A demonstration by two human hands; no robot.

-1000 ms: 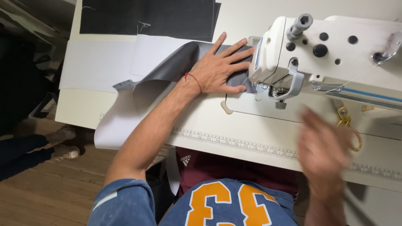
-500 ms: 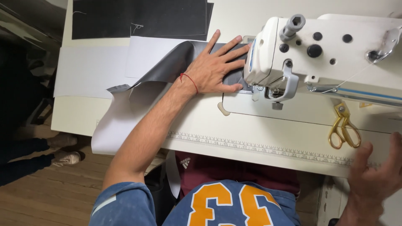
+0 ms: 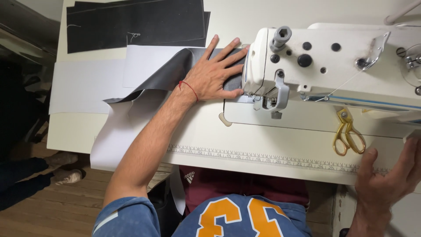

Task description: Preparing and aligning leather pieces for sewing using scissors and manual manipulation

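Since the earlier frame, my right hand (image 3: pixel 386 180) has dropped to the lower right corner and now grips the table (image 3: pixel 280 145) edge, just below the gold scissors (image 3: pixel 348 134). My left hand (image 3: pixel 215 74) lies open and flat, fingers spread, pressing the grey fabric (image 3: pixel 171 72) at centre frame against the white sewing machine (image 3: pixel 333 66). Black cloth (image 3: pixel 136 24) lies at the upper left.

One sewing machine (image 3: pixel 333 66), one pair of scissors (image 3: pixel 348 134), two hands (image 3: pixel 215 74).
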